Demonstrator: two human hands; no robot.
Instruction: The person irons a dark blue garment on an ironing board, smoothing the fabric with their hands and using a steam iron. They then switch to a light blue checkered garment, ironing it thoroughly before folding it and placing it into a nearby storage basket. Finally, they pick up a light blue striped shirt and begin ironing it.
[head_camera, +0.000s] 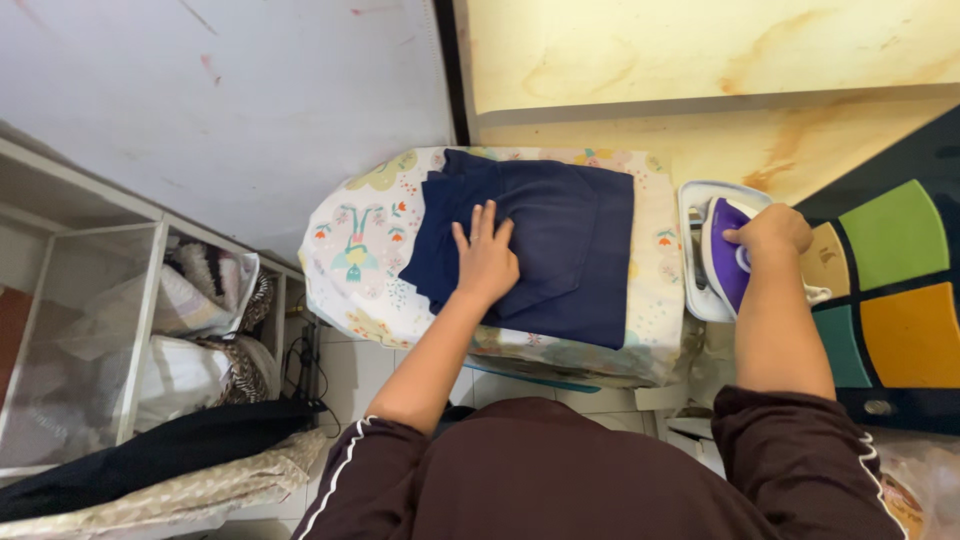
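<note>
Nearest, dark brown sleeves with white piping. Farther in, left hand (486, 262) lying flat with fingers spread, holding nothing, pressing the folded navy garment (530, 245) at the middle of the patterned ironing board (365, 240). To the right, right hand (770, 232) clamped on the purple iron (724, 258), parked in its white rest (694, 250). Best smoothed taut and kept flat, fingers well apart from the iron's path.
</note>
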